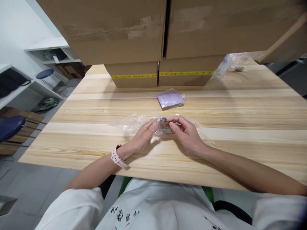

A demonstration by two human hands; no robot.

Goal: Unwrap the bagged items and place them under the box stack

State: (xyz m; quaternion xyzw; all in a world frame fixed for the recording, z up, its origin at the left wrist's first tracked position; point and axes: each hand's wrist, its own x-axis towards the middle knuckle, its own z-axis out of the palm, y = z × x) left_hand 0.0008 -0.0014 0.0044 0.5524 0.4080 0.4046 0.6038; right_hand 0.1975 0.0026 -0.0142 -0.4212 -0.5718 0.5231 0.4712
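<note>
Brown item (164,125), centre frame, seemingly part-wrapped in clear plastic (132,125), was pinched by left fingers (153,127) and right fingers (175,127), handling apparently unfinished.

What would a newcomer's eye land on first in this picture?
Probably the big cardboard boxes stacked on the far side of the wooden table, filling the top of the view. Next, the purple packet lying in front of them. Nearer the person, the left grip and right grip hold a small brown item amid crinkled clear plastic.
</note>
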